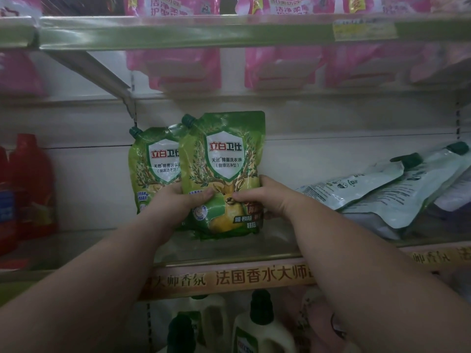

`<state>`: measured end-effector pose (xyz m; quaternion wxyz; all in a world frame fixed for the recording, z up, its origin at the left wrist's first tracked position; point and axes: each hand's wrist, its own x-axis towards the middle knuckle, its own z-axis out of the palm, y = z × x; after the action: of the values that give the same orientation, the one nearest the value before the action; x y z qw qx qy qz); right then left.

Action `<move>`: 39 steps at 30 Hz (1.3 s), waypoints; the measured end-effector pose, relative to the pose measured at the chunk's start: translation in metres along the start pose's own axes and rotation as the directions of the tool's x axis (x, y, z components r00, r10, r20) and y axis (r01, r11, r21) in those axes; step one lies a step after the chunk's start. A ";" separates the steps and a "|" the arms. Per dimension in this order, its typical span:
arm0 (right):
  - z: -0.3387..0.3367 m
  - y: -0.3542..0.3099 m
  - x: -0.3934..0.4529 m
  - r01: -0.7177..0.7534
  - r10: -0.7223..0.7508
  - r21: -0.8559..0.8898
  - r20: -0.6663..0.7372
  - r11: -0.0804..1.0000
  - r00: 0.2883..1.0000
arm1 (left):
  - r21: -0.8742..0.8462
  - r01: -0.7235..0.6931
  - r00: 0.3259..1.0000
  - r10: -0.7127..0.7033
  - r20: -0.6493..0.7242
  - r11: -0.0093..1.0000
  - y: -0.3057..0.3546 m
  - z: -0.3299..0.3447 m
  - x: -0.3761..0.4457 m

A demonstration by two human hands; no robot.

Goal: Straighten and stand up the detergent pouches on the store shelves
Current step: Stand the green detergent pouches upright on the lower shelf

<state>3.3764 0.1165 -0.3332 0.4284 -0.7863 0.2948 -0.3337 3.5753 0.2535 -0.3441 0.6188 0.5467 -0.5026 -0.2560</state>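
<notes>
A green detergent pouch (224,159) with a deer picture stands upright on the middle shelf (229,253). My left hand (178,197) grips its lower left side and my right hand (265,194) grips its lower right side. Behind it to the left stands a second green pouch (153,164), partly hidden. To the right, several pouches (377,189) lie flat and stacked with their pale backs up, caps pointing to the upper right.
Red bottles (30,187) stand at the left of the same shelf. Pink pouches (280,64) fill the shelf above. White bottles with dark caps (257,324) stand on the shelf below. A slanted metal bracket (102,72) runs down behind the green pouches.
</notes>
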 end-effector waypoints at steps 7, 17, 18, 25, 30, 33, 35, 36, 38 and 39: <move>0.003 0.004 0.003 0.036 -0.036 0.047 -0.001 0.998 0.999 | -0.014 -0.010 1.000 0.010 -0.004 1.000 -0.005 -0.005 0.002; 0.007 0.001 0.002 0.178 -0.179 0.015 0.053 0.984 0.982 | 0.025 -0.082 0.997 0.082 -0.013 0.996 -0.008 -0.010 0.002; 0.007 0.000 0.001 0.195 -0.195 0.005 0.053 0.981 0.979 | 0.032 -0.085 0.996 0.085 -0.017 0.996 -0.008 -0.011 0.002; 0.009 0.004 0.004 0.217 -0.217 -0.007 0.008 0.976 0.976 | 0.094 -0.097 0.993 0.103 -0.061 0.991 -0.009 -0.011 0.001; 0.009 0.006 0.002 0.169 -0.169 0.035 -0.004 0.985 0.986 | 0.114 -0.094 0.993 0.102 -0.067 0.989 -0.009 -0.010 -0.001; 0.012 0.002 -0.001 0.144 -0.144 0.031 0.001 0.989 0.990 | 0.146 -0.073 0.992 0.087 -0.090 0.987 -0.010 -0.009 -0.007; 0.012 -0.001 -0.003 0.139 -0.140 0.027 0.017 0.990 0.990 | 0.160 -0.060 0.993 0.076 -0.096 0.985 -0.007 -0.008 -0.010; 0.011 -0.004 -0.005 0.129 -0.130 0.020 0.020 0.991 0.991 | 0.167 -0.057 0.992 0.075 -0.101 0.984 -0.005 -0.007 -0.011; 0.007 -0.010 -0.011 0.097 -0.097 -0.002 0.042 0.995 0.994 | 0.179 -0.057 0.991 0.077 -0.108 0.982 -0.003 -0.007 -0.015; 0.005 -0.012 -0.016 0.080 -0.080 -0.015 0.043 0.997 0.996 | 0.194 -0.060 0.991 0.083 -0.109 0.979 -0.003 -0.006 -0.018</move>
<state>3.3723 0.1364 -0.3289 0.4143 -0.8079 0.2567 -0.3315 3.5750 0.2705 -0.3519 0.6008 0.5990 -0.5071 -0.1519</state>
